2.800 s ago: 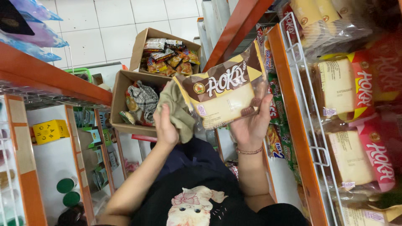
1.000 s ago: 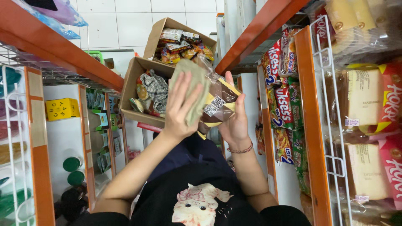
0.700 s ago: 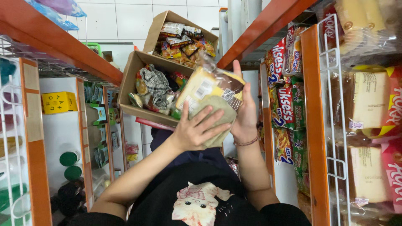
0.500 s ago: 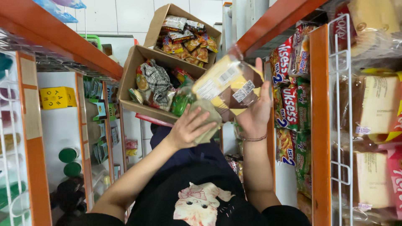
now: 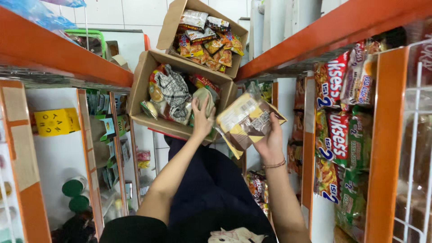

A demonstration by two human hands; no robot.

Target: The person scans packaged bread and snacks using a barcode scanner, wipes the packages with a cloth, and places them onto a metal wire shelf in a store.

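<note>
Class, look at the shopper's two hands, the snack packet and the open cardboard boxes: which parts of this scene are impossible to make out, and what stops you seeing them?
- Head view: the front of the brown-and-cream snack packet faces away; the right hand covers its lower corner.
- What the left hand presses in the nearer cardboard box: a pale green packet, mostly covered by the fingers.
- Bottom of the farther box: buried under packets.
- Goods behind the wire rack at far right: blurred, cut off by the edge.

Right hand (image 5: 270,143) around a snack packet (image 5: 245,122), left hand (image 5: 202,118) on a green pack (image 5: 203,96) (inside the cardboard box (image 5: 143,78)).
</note>
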